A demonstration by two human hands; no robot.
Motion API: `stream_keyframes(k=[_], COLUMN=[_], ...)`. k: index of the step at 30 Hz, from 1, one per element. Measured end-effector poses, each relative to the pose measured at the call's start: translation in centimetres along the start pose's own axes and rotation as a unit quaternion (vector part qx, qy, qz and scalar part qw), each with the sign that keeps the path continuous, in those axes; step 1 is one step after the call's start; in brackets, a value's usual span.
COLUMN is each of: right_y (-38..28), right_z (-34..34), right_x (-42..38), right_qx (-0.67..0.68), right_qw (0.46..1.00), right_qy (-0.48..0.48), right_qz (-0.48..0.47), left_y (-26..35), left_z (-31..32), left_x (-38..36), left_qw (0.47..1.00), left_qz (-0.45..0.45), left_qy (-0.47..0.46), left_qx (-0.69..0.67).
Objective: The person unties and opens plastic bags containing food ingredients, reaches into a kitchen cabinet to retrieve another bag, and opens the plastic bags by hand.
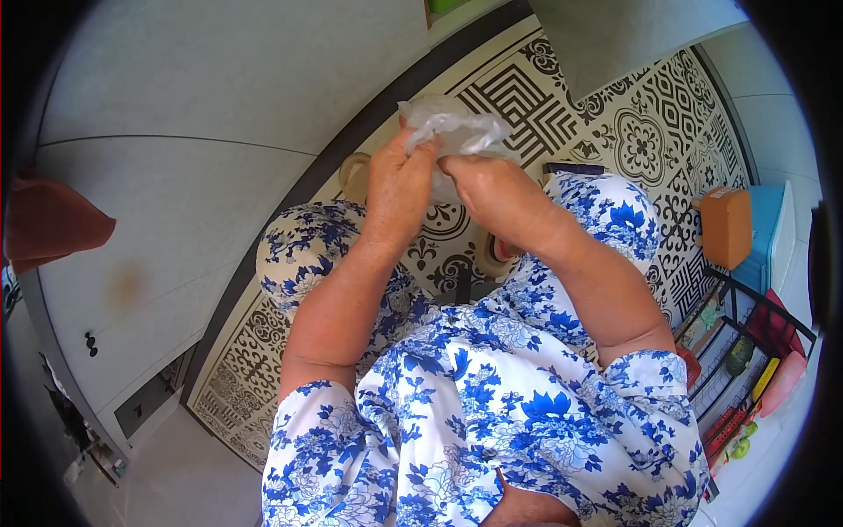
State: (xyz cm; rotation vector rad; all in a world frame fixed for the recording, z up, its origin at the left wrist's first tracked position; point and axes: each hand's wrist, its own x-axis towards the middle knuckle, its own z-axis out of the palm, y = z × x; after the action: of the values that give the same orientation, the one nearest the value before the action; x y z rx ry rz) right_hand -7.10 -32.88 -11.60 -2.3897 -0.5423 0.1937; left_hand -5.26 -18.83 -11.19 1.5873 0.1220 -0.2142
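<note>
A thin, whitish, see-through plastic bag (465,132) is held up in front of my knees, its crumpled rim uppermost. My left hand (399,180) grips the bag's left side with curled fingers. On the other side, my right hand (496,189) is closed on the bag's edge, close to my left hand. Part of the bag hangs down between the two hands, over the patterned floor. What the bag contains, if anything, cannot be made out. My fingertips are mostly hidden by the plastic and by the backs of my hands.
Grey cabinet fronts (193,176) rise on the left, with a brown cloth (57,224) hanging there. Patterned mat (641,140) covers the floor. To the right stand a brown box (727,228), a blue container (768,237) and a black wire rack (746,329) holding several items.
</note>
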Motion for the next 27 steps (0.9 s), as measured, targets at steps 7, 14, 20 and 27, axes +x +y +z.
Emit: stream_keyframes(k=[7, 14, 20, 27], right_y=[1.6, 1.7, 0.7, -0.1], right_z=[2.5, 2.9, 3.4, 3.7], right_x=[0.8, 0.7, 0.6, 0.6], right_qx=[-0.03, -0.084, -0.228, -0.116], right_qw=[0.984, 0.986, 0.962, 0.984], right_qy=[-0.128, -0.097, -0.142, -0.068], right_qz=[0.12, 0.109, 0.041, 0.116], left_y=[-0.5, -1.1, -1.1, -1.5], left_z=[0.3, 0.5, 0.7, 0.1], left_x=[-0.6, -0.8, -0.5, 0.2], left_qw=[0.999, 0.999, 0.994, 0.986], left_qz=[0.021, 0.028, -0.038, -0.061], left_qy=[-0.031, -0.03, -0.013, -0.001], left_qx=[0.038, 0.007, -0.105, -0.154])
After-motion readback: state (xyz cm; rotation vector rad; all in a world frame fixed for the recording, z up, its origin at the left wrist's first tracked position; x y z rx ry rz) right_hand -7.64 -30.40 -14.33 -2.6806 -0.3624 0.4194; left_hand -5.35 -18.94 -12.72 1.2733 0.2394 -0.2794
